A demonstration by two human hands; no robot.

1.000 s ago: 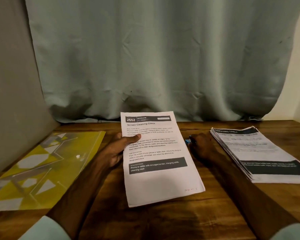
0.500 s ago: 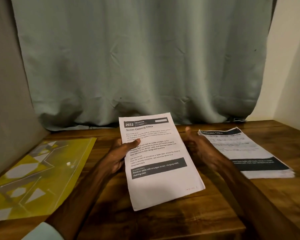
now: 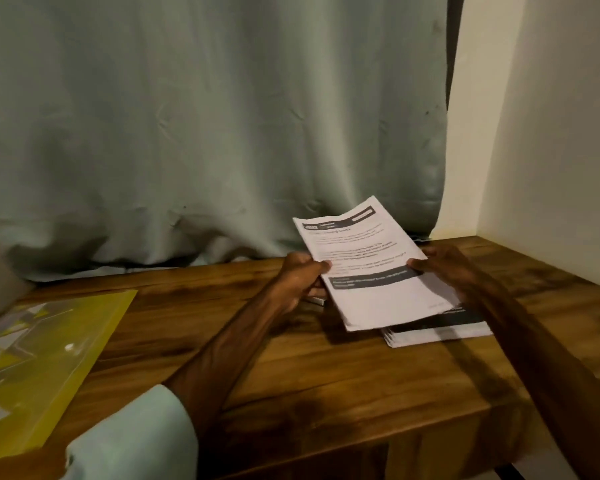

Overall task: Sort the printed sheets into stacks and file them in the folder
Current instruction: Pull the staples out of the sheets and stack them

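1. The left hand [image 3: 302, 277] and right hand [image 3: 442, 266] each pinch a side edge of a thin batch of printed sheets [image 3: 378, 275], held tilted just over the stack [image 3: 437, 332] at the right of the surface [image 3: 326, 393].
2. Sorting looks under way: one stack lies there.
3. The yellow folder [image 3: 49, 358] lies flat at the left, well apart; filing seems not yet begun.
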